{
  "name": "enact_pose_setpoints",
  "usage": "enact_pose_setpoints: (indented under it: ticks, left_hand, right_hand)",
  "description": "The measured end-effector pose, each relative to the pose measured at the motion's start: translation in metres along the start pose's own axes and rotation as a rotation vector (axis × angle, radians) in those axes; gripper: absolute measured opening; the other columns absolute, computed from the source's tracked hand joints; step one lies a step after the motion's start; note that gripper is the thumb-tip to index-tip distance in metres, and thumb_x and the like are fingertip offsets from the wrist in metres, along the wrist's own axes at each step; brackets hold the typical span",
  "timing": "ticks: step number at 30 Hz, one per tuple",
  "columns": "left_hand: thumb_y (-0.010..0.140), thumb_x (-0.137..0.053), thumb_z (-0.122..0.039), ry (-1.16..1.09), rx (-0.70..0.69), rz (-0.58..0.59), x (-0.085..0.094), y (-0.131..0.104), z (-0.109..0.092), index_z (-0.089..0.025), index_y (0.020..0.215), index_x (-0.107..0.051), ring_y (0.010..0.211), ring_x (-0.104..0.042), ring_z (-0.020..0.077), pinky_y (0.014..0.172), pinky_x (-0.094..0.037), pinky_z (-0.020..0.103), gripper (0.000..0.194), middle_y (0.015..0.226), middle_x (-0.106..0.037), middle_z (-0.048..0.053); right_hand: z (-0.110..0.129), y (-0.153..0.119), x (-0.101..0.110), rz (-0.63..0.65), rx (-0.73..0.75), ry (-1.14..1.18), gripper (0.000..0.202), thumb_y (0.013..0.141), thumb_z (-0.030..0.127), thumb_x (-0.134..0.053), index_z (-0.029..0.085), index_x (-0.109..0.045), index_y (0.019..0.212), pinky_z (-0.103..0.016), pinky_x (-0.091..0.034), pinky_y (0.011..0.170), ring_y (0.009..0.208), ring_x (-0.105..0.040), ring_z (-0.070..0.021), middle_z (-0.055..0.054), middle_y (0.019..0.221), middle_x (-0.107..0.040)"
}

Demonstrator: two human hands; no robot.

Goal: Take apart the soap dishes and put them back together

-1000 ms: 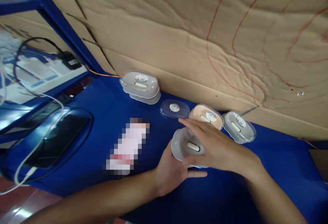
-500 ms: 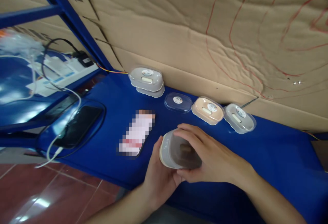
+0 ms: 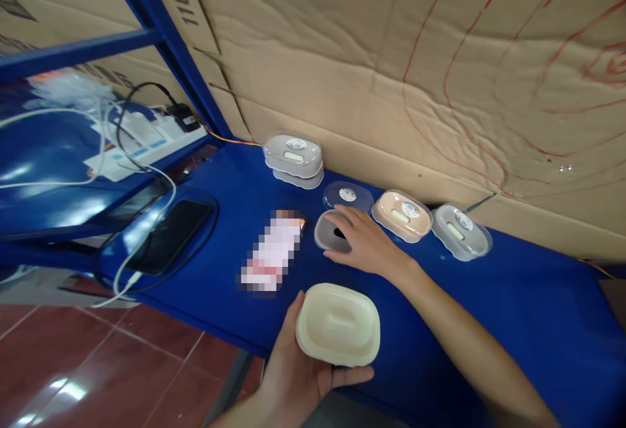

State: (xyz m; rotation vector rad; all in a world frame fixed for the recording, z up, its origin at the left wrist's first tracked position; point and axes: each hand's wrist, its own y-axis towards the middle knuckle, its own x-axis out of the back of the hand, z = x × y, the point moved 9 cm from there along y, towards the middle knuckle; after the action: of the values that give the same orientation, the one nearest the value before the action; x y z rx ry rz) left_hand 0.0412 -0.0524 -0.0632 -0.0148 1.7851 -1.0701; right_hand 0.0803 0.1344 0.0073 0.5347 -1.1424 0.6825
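My left hand (image 3: pixel 298 369) holds a cream oval soap dish base (image 3: pixel 337 323) near the table's front edge, with the thumb on its left side and fingers underneath. Its hollow side faces up, with nothing in it. Farther back, my right hand (image 3: pixel 369 239) grips a grey oval soap dish tray (image 3: pixel 327 233) with a dark slot in its middle. That tray is at the blue table top, right of the phone; whether it rests there I cannot tell. Just behind it lies a loose clear lid (image 3: pixel 335 194) with a round sticker.
Lidded soap dishes line the back: a grey stack (image 3: pixel 293 154), a peach one (image 3: pixel 402 216) and a grey one (image 3: pixel 461 232). A phone with a blurred screen (image 3: pixel 274 248) lies left. A dark phone (image 3: pixel 171 235), cables and a power strip (image 3: pixel 147 147) are farther left.
The grey tray and cream base, together in both hands before, are now apart. My right hand has carried the tray back towards the clear lid; my left keeps the base in front.
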Motion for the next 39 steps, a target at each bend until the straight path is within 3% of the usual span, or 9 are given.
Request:
enact_pose_setpoints:
  ticks: [5, 8, 11, 15, 19, 25, 29, 32, 39]
  left_hand:
    - [0.101, -0.042, -0.073, -0.012, 0.005, 0.008, -0.002, 0.001, -0.001, -0.009, 0.142, -0.062, 0.109, -0.074, 0.0429, 0.092, -0.059, 0.063, 0.078, 0.123, -0.077, 0.021]
    - [0.102, -0.042, -0.071, -0.03, 0.016, 0.035, -0.002, 0.005, -0.002, -0.01, 0.143, -0.061, 0.109, -0.074, 0.0427, 0.093, -0.058, 0.064, 0.076, 0.124, -0.077, 0.023]
    - [0.104, -0.046, -0.064, -0.083, 0.002, 0.051, -0.001, 0.008, -0.005, -0.014, 0.14, -0.064, 0.11, -0.075, 0.0388, 0.095, -0.058, 0.058, 0.064, 0.122, -0.079, 0.02]
    - [0.106, -0.044, -0.061, -0.183, 0.013, 0.126, -0.005, 0.011, -0.006, -0.019, 0.133, -0.07, 0.108, -0.076, 0.0316, 0.094, -0.057, 0.045, 0.057, 0.116, -0.081, 0.014]
    - [0.107, -0.039, -0.062, -0.211, 0.029, 0.192, -0.009, 0.011, -0.003, -0.022, 0.135, -0.071, 0.115, -0.073, 0.0294, 0.096, -0.054, 0.041, 0.058, 0.123, -0.08, 0.012]
    - [0.108, -0.038, -0.059, -0.168, -0.071, 0.249, -0.003, 0.011, -0.009, -0.027, 0.148, -0.062, 0.124, -0.068, 0.0296, 0.105, -0.049, 0.044, 0.056, 0.138, -0.073, 0.01]
    - [0.104, -0.046, -0.065, -0.126, 0.048, 0.25, 0.009, 0.013, 0.014, -0.018, 0.141, -0.067, 0.136, -0.06, 0.032, 0.117, -0.039, 0.049, 0.064, 0.141, -0.07, 0.017]
    - [0.097, -0.063, -0.062, -0.055, 0.14, 0.266, 0.017, 0.013, 0.034, -0.016, 0.139, -0.068, 0.143, -0.055, 0.0331, 0.116, -0.04, 0.045, 0.062, 0.146, -0.066, 0.017]
    - [0.099, -0.057, -0.063, 0.061, 0.215, 0.252, 0.026, 0.004, 0.044, -0.009, 0.14, -0.067, 0.124, -0.068, 0.0312, 0.104, -0.047, 0.04, 0.069, 0.143, -0.069, 0.022]
  right_hand:
    - [0.008, -0.003, 0.012, -0.016, 0.05, 0.008, 0.064, 0.099, 0.048, -0.07, 0.019, -0.05, 0.153, -0.058, -0.032, 0.128, 0.16, -0.031, -0.0348, -0.019, 0.17, -0.037]
    - [0.028, -0.035, 0.025, -0.004, 0.094, 0.144, 0.062, 0.104, 0.05, -0.062, 0.022, -0.046, 0.157, -0.055, -0.032, 0.128, 0.16, -0.031, -0.0304, -0.016, 0.171, -0.037]
    - [0.052, -0.075, 0.015, 0.16, 0.131, 0.304, 0.094, 0.089, 0.065, -0.075, 0.029, -0.031, 0.165, -0.051, -0.04, 0.124, 0.156, -0.039, -0.0313, -0.014, 0.17, -0.039]
    - [0.062, -0.102, 0.004, 0.167, 0.111, 0.285, 0.089, 0.089, 0.054, -0.08, 0.028, -0.035, 0.161, -0.051, -0.04, 0.124, 0.153, -0.042, -0.0304, -0.012, 0.166, -0.045]
    - [0.06, -0.098, 0.005, 0.059, 0.117, 0.262, 0.066, 0.092, 0.045, -0.076, 0.025, -0.048, 0.149, -0.051, -0.044, 0.12, 0.147, -0.047, -0.0302, -0.012, 0.159, -0.053]
    - [0.06, -0.09, -0.005, 0.086, 0.173, 0.191, 0.059, 0.092, 0.043, -0.075, 0.023, -0.054, 0.143, -0.054, -0.041, 0.121, 0.151, -0.04, -0.0334, -0.013, 0.163, -0.047]
    - [0.044, -0.088, -0.004, 0.03, 0.094, 0.155, 0.053, 0.097, 0.043, -0.071, 0.021, -0.055, 0.143, -0.055, -0.04, 0.122, 0.151, -0.038, -0.0335, -0.015, 0.161, -0.048]
    - [0.042, -0.088, -0.011, 0.055, 0.104, 0.135, 0.058, 0.095, 0.047, -0.074, 0.02, -0.055, 0.143, -0.057, -0.041, 0.121, 0.15, -0.04, -0.0353, -0.017, 0.162, -0.047]
    - [0.044, -0.089, -0.033, 0.087, 0.118, 0.106, 0.062, 0.094, 0.048, -0.076, 0.022, -0.055, 0.145, -0.06, -0.042, 0.119, 0.149, -0.042, -0.0372, -0.017, 0.161, -0.047]
